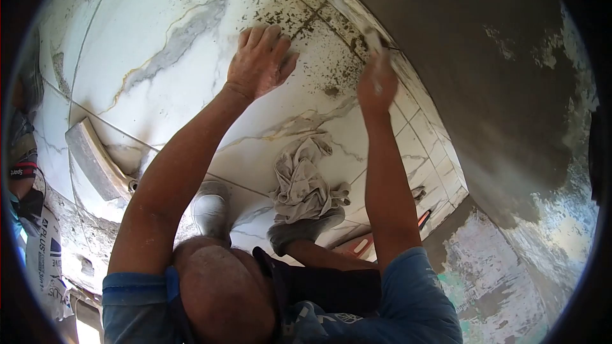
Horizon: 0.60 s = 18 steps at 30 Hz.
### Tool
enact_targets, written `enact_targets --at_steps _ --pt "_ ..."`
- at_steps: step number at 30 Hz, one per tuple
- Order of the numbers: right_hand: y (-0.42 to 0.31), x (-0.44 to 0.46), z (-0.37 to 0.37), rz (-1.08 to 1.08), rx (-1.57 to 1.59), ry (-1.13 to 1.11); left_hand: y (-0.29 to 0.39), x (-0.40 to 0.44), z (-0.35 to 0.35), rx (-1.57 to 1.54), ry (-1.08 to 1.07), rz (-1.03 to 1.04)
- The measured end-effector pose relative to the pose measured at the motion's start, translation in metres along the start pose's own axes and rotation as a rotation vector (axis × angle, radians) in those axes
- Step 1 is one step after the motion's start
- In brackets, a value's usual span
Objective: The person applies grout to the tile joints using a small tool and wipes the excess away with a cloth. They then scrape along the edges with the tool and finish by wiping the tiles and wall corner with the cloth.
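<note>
My left hand (262,60) hovers over or rests on a white marble-patterned floor tile (191,44), with its fingers loosely bent and thumb apart. It holds nothing that I can see. My right hand (377,86) is closed round a narrow pale tool (374,43), blurred, whose kind I cannot make out. The tool's end is close to the tiled skirting (408,57) at the wall's foot. Dark crumbs of mortar (335,57) lie scattered on the tiles between and beyond my hands. A crumpled, dusty rag (306,178) lies below them, near my knee.
A grey plastered wall (472,38) rises on the right. A long flat-bladed tool (95,159) lies on the left, and a red-handled tool (357,245) near my leg. A printed bag (48,261) stands at the left edge, beside part of another person (22,178).
</note>
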State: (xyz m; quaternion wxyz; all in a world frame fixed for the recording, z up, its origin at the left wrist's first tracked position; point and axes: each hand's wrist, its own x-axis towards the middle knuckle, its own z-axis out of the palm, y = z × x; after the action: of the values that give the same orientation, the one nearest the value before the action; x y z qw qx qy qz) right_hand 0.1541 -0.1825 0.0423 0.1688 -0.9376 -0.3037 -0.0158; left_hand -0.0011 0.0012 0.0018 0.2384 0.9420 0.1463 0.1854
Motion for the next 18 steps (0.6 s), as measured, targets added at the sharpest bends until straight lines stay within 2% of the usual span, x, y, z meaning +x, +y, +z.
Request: enact_targets --at_steps 2,4,8,10,13,14,18 --pt "-0.015 0.011 0.025 -0.057 -0.032 0.016 0.0 0.002 0.002 0.027 0.018 0.017" --pt "-0.029 0.016 0.044 -0.208 -0.035 0.169 -0.002 0.001 0.002 0.019 0.035 0.026" --pt "-0.001 0.002 0.005 -0.088 0.079 0.017 -0.002 -0.001 0.002 0.027 0.02 0.02" --pt "0.02 -0.011 -0.017 0.048 0.064 -0.047 0.0 0.0 0.001 -0.018 -0.016 -0.014" --pt "0.027 -0.014 -0.01 0.02 0.167 0.004 0.001 0.0 0.0 -0.019 -0.005 -0.011" --pt "0.025 -0.005 0.007 -0.206 0.039 0.132 0.002 0.001 0.0 -0.024 -0.006 -0.006" --pt "-0.033 0.017 0.025 -0.106 0.009 0.05 0.0 0.0 0.002 0.024 0.021 0.025"
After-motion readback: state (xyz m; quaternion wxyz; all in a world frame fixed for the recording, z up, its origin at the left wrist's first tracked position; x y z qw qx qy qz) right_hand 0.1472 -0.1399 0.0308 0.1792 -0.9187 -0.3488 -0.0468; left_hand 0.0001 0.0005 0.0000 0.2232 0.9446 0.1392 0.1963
